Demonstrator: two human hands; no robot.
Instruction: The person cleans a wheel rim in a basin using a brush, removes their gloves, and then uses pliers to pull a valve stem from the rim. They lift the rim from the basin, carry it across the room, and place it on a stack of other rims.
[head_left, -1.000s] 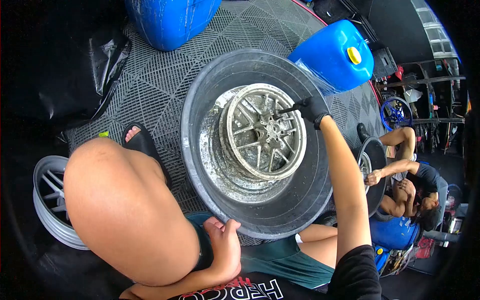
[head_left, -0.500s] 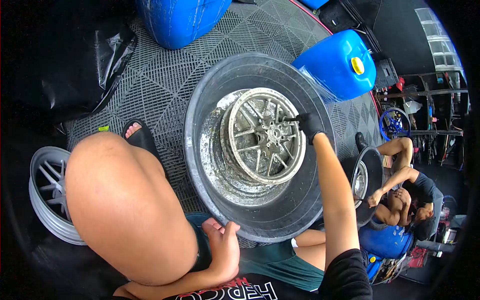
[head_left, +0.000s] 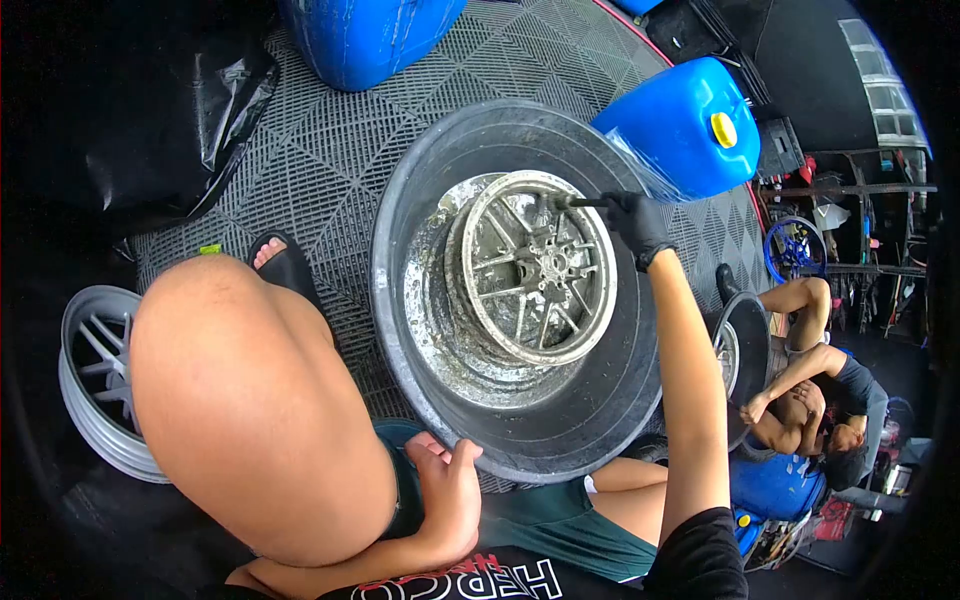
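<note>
A dull, wet-looking spoked wheel rim lies inside a large black basin, raised on a grey, grimy drum-like base. My right hand, in a black glove, grips a slim dark-handled brush. The brush tip reaches over the upper right part of the wheel, close to the spokes. Bare, my left hand rests by my thigh at the near edge of the basin. Its thumb and loosely bent fingers are apart, with nothing between them.
Another silver wheel lies left of my knee. A blue jerrycan with a yellow cap and a blue drum stand beyond the basin. At right, a co-worker sits by a second black basin. Black grid matting covers the floor.
My right hand has moved slightly up and to the right, with the brush drawn toward the wheel's upper edge. My left hand stays in place.
</note>
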